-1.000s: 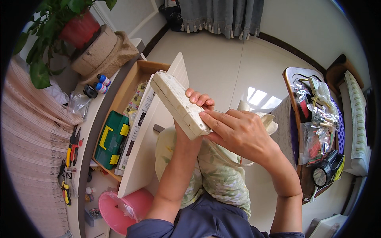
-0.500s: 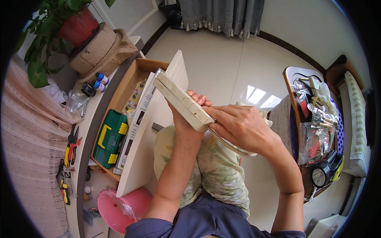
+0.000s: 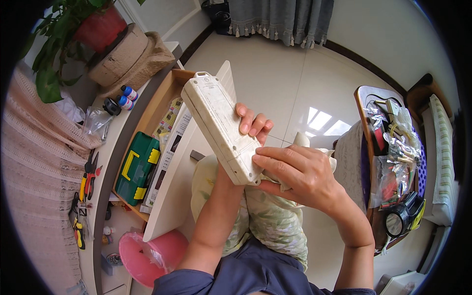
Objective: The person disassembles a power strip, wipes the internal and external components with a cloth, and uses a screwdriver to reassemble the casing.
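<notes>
Head view: off-white plastic case (image 3: 219, 123) held aslant above lap (image 3: 275, 231), clamped in left hand (image 3: 253, 121), fingers curled over right edge. Near end touched by fingertips of right hand (image 3: 305, 172); whether gripped cannot be told. Green toolbox (image 3: 135, 178) seen in open drawer (image 3: 169, 209) at left. Black flashlight (image 3: 404, 215) placed on cluttered surface (image 3: 363, 115) at right.

No readable text; only tiny print on the off-white case (image 3: 222, 129).
</notes>
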The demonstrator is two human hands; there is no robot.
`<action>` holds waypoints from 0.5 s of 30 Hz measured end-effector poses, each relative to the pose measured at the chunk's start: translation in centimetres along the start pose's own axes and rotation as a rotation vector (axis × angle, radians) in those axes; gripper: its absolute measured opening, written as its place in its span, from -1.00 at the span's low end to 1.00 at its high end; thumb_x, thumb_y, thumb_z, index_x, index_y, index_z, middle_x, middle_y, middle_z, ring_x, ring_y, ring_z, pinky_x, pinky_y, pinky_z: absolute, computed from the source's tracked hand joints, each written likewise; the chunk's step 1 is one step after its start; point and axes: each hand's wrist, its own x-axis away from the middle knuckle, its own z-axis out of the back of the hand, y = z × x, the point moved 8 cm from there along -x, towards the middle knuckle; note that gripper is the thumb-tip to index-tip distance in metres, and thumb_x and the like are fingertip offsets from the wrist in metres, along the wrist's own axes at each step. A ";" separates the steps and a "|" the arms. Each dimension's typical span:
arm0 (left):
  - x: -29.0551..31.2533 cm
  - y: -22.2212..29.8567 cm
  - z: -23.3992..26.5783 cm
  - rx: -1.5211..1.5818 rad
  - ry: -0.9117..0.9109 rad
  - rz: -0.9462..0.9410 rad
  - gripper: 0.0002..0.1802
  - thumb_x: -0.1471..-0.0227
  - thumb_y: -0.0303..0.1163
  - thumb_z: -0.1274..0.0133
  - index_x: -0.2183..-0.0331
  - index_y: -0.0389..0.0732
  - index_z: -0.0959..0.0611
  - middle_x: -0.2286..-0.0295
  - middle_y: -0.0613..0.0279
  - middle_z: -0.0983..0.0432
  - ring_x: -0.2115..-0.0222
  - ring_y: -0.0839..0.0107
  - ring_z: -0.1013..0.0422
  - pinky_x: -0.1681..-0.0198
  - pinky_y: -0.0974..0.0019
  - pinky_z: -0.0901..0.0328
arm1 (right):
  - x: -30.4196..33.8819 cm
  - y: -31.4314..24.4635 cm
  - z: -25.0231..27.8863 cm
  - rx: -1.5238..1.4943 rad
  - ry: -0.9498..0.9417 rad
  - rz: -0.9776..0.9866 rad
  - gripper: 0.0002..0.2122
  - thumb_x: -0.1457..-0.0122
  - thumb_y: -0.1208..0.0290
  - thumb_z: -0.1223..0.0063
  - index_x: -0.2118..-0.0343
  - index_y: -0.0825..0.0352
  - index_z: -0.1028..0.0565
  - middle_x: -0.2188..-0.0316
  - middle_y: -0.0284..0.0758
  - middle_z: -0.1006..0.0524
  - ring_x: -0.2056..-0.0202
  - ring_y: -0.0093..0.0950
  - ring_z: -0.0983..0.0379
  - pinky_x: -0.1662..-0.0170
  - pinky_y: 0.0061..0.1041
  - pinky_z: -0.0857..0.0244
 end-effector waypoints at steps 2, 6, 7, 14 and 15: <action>0.0 0.0 -0.5 0.000 -0.044 0.009 -0.83 -0.11 -0.19 0.02 0.36 -0.07 -0.47 0.66 0.48 -0.32 0.55 0.54 -0.19 0.15 0.30 -0.13 | 0.2 -0.5 0.0 0.055 0.014 0.028 -0.62 0.14 0.29 -0.26 0.22 0.28 -0.49 0.26 -0.40 -0.52 0.45 -0.53 -0.48 0.42 -0.54 -0.38; 0.0 0.1 -1.1 -0.025 -0.117 0.027 -0.81 -0.10 -0.17 -0.01 0.35 -0.06 -0.47 0.67 0.50 -0.29 0.56 0.54 -0.16 0.14 0.30 -0.12 | 0.5 -1.4 0.0 0.127 0.054 0.095 -0.62 0.14 0.30 -0.25 0.21 0.29 -0.49 0.25 -0.40 -0.50 0.46 -0.57 -0.47 0.43 -0.58 -0.37; 0.0 0.1 -1.2 -0.030 -0.122 0.023 -0.81 -0.10 -0.17 -0.01 0.34 -0.06 -0.46 0.67 0.50 -0.28 0.56 0.54 -0.16 0.14 0.30 -0.12 | 0.5 -1.4 -0.1 0.129 0.061 0.102 -0.62 0.14 0.30 -0.25 0.21 0.30 -0.49 0.24 -0.39 -0.50 0.46 -0.58 -0.46 0.42 -0.58 -0.37; 0.0 0.6 -0.9 -0.127 -0.109 -0.030 -0.75 -0.10 -0.15 -0.03 0.26 -0.06 -0.43 0.67 0.50 -0.28 0.54 0.54 -0.18 0.11 0.28 -0.14 | 0.8 -1.2 0.0 0.135 0.072 0.078 -0.61 0.18 0.40 -0.23 0.20 0.34 -0.48 0.23 -0.37 -0.52 0.46 -0.58 -0.47 0.43 -0.60 -0.37; -0.1 0.7 -0.6 -0.152 -0.089 -0.043 -0.73 -0.09 -0.14 -0.03 0.25 -0.06 -0.42 0.66 0.50 -0.28 0.54 0.53 -0.19 0.11 0.28 -0.14 | 0.7 -1.1 0.0 0.138 0.071 0.065 -0.61 0.19 0.41 -0.22 0.20 0.35 -0.48 0.23 -0.36 -0.52 0.47 -0.58 -0.47 0.44 -0.60 -0.37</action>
